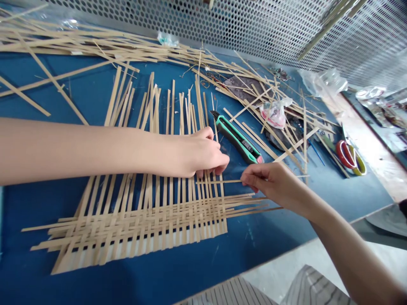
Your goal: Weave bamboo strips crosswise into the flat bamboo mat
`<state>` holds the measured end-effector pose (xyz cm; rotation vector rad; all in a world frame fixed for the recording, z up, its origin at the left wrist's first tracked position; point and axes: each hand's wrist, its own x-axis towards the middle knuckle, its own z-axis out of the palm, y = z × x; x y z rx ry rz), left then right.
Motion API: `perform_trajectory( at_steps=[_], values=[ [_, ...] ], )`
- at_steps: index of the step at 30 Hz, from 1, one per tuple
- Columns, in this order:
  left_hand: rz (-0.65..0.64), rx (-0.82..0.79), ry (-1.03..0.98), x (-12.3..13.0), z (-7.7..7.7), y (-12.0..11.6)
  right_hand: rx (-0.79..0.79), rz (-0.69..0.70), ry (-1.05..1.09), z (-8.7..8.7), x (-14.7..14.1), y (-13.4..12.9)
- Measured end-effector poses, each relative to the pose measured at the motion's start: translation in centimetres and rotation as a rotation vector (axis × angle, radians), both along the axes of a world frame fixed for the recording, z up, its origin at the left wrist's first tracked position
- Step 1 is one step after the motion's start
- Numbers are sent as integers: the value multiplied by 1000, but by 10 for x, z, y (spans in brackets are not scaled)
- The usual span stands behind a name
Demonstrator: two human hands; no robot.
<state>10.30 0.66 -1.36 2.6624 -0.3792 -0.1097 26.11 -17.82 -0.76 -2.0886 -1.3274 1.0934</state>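
Blue tabletop (178, 275), our left grip (197, 154) curled over pale woven bamboo strips (143, 224), our right grip (270, 182) closed on one thin bamboo strip (219, 181)

Matt, faintly rough pale bamboo strips (152, 222); glossy green-and-black plastic utility knife (238, 139); smooth blue worktop (254, 254); perforated grey metal screen (254, 29); thin, crinkled clear plastic bag (322, 82).

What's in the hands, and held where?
The right hand pinches a thin bamboo strip by its right end, between thumb and fingertips. The left hand lies on the woven strips; whether it grips any cannot be told.
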Motion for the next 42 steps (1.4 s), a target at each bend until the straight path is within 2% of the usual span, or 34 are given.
perform_trajectory(
  at_steps=[3,7,11,19,25,29,33,39,42],
  values=[
    [-8,15,-126,-2,-1,4,-14,7,-25,1,-2,-1],
    [-115,154,-233,-7,7,11,-16,-1,-33,3,-5,0],
    [-158,245,-258,-12,13,16,-51,3,-54,7,-8,1],
    [-227,365,-255,-13,13,9,-101,-18,-115,15,-15,-6],
    [-221,420,-149,-13,17,6,-120,6,-149,19,-17,-6],
    [-227,429,-192,-10,12,6,-141,59,-134,18,-12,-5],
    [-210,473,-150,-9,7,5,-119,43,-73,14,-1,-6],
    [-225,489,-274,-16,8,4,-57,30,-28,11,8,-9],
    [-183,499,-294,-19,8,2,-49,-6,29,13,6,-9]
  ],
)
